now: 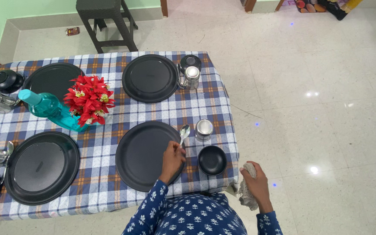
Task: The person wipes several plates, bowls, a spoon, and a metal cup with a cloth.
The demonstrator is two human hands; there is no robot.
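The left hand [172, 157] pinches the handle of a shiny steel spoon [183, 132], its bowl pointing away, lying at the right rim of a matte black plate [142, 156]; just beside sit a steel tumbler [204, 129] and black bowl [212, 160]; the right hand [254, 178] is closed around a pale crocheted cloth [245, 191] off the table's edge.

A small red packet [72, 31] lies on the floor near the wall.

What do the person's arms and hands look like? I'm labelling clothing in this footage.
Both arms wear long dark blue sleeves printed with small white flowers, matching the top. The left sleeve and the right sleeve both end at the wrist. The left hand and right hand are bare, with no gloves; no rings or watch can be made out.
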